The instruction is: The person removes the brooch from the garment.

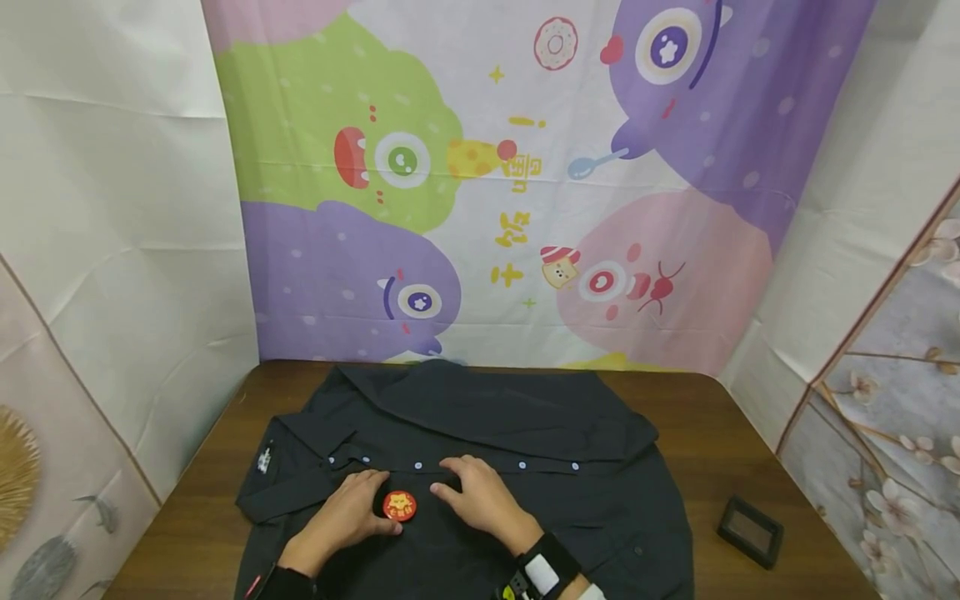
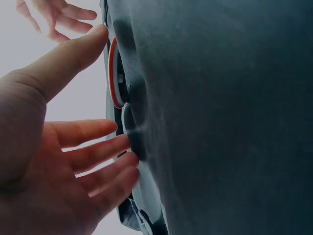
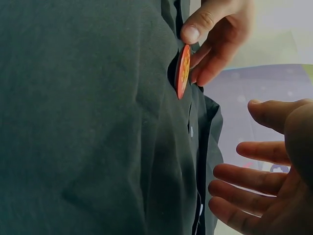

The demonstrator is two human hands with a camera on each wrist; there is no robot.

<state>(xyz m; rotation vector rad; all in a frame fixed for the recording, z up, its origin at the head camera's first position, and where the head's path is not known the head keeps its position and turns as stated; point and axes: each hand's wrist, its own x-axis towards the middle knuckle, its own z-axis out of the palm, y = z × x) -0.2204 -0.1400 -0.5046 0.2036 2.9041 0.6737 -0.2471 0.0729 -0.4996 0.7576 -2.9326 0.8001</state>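
Note:
A dark shirt (image 1: 480,517) with small pale buttons lies spread on the table. On its front sits a round red badge (image 1: 400,505) with a yellow figure; in the left wrist view the badge (image 2: 113,73) shows its edge and pale back, tilted off the cloth. My left hand (image 1: 347,510) rests on the shirt at the badge's left side, thumb and fingers spread. To the right, my right hand (image 1: 483,500) hovers over the cloth with fingers extended, apart from the badge. The right wrist view shows the right hand (image 3: 264,171) holding nothing.
A small black-framed box (image 1: 751,532) lies at the right on the brown wooden table (image 1: 697,417). A cartoon-printed cloth (image 1: 495,183) hangs behind the table's far edge. White fabric (image 1: 127,167) hangs at the left side.

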